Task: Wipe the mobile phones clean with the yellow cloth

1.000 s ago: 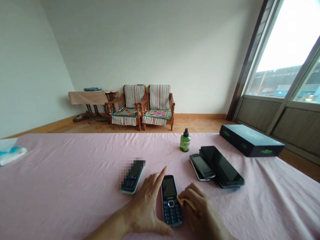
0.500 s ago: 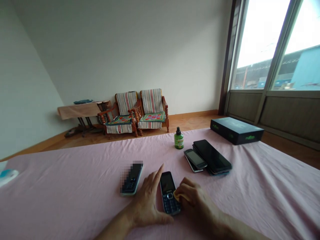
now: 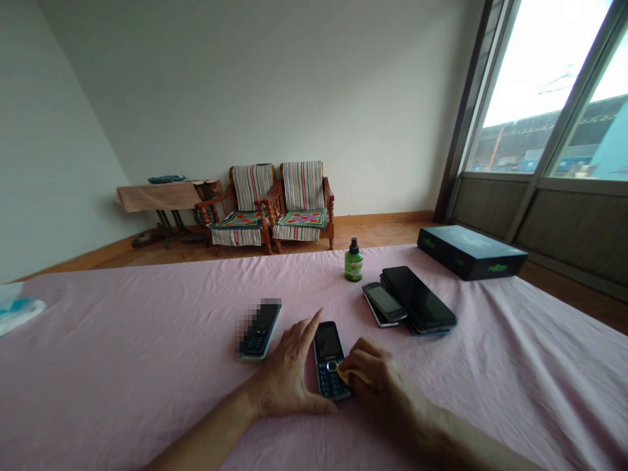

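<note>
A dark keypad phone [image 3: 328, 356] lies face up on the pink cloth [image 3: 122, 340]. My left hand [image 3: 289, 373] rests flat beside it, forefinger stretched along its left edge and thumb at its lower end, steadying it. My right hand [image 3: 377, 383] is closed on a small yellowish cloth [image 3: 343, 375] pressed against the phone's keypad. A second keypad phone [image 3: 259, 330] lies just to the left of my left hand.
Behind the hands stand a green spray bottle [image 3: 353, 261], a stack of smartphones [image 3: 417, 301] and a black box [image 3: 471, 252]. A blue and white pack [image 3: 17, 311] lies at the left edge. Two striped chairs [image 3: 275, 206] stand by the far wall.
The view has swung and the hands sit a little higher in frame. Both hands stay on the same phone; the yellowish cloth has shifted slightly over the keypad.
</note>
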Demonstrator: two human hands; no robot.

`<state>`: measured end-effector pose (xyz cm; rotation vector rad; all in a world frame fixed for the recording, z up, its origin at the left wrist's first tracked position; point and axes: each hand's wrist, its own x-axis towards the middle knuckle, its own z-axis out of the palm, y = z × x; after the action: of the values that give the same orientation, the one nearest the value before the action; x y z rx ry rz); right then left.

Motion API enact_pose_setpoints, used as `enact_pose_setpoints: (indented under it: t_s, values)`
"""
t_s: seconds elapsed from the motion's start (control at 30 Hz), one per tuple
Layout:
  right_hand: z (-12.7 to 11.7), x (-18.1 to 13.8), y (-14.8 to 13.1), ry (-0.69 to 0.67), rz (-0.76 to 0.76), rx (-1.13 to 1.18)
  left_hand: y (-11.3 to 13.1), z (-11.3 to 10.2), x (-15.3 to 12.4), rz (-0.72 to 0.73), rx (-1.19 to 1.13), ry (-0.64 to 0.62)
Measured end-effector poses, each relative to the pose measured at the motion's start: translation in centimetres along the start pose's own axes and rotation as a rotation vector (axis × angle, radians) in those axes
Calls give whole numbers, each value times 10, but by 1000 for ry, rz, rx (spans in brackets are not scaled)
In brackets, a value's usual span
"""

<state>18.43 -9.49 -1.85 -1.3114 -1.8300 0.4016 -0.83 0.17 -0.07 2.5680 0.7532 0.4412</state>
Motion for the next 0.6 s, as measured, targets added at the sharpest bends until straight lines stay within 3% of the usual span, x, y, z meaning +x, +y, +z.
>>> enact_pose_setpoints:
  t_s: [0.43,0.6]
  values:
    - [-3,-4,3,-18,-13,25,1,-2,2,4,3,-24]
    - [-4,-6,-8,-52,-81,-17,2,-1,1,-17,-11,-5]
